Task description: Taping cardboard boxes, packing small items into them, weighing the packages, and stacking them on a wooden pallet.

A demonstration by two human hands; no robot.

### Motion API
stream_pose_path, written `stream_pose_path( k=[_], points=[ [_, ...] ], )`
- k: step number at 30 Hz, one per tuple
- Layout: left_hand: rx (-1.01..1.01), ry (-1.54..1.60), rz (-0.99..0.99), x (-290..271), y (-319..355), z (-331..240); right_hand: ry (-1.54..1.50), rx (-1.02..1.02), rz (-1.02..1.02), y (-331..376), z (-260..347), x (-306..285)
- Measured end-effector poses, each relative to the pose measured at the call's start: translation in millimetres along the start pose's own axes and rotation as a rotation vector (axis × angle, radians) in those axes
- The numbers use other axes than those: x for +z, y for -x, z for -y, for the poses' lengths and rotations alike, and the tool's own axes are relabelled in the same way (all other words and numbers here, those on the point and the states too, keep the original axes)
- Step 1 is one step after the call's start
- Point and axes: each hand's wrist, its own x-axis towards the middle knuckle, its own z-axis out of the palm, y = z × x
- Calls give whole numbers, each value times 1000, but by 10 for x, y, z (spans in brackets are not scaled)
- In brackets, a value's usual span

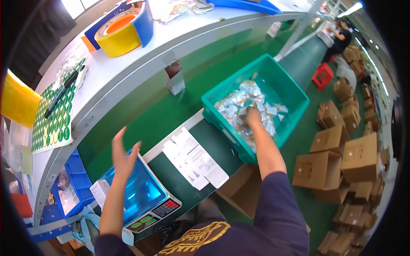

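My right hand reaches down into a green plastic bin, among a heap of small silvery packets. Its fingers are buried in the packets, so their grip is hidden. Over the blue pan of a digital weighing scale, my left hand hovers with thumb and fingers apart, holding nothing. A flattened white printed carton lies on the dark green bench between scale and bin. Beside the scale's left edge is a small white box, partly behind my left forearm.
A raised white shelf runs along the far side, carrying a tape roll, green round stickers and a black pen. Under it stands a small open box. Brown cartons crowd the right floor; another person is far off.
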Motion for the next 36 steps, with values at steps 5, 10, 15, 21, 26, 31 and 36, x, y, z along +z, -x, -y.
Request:
stream_pose_path(
  k=[5, 10, 15, 21, 26, 31, 36],
  points=[
    [-44, 325, 69, 1375, -1643, 304, 78, -323, -175, 258, 467, -445],
    [-15, 539, 287, 1915, -2476, 538, -646, -386, -300, 717, 408, -753],
    [121, 341, 161, 1822, -2100, 534, -1078, -139, -65, 1710, 952, -1528],
    [377, 230, -139, 782, -652, -584, -1337, -277, -259, 2756, 1969, -1893],
    [400, 304, -190, 65, 211, -843, -1124, -556, -318, 3428, 2398, -1903],
    [321, 454, -159, -522, 937, -816, -79, -1004, -557, 4174, 2563, -2066],
    [341, 931, 82, -908, 1704, -479, -785, -784, -28, 4708, 2207, -1794]
  ],
)
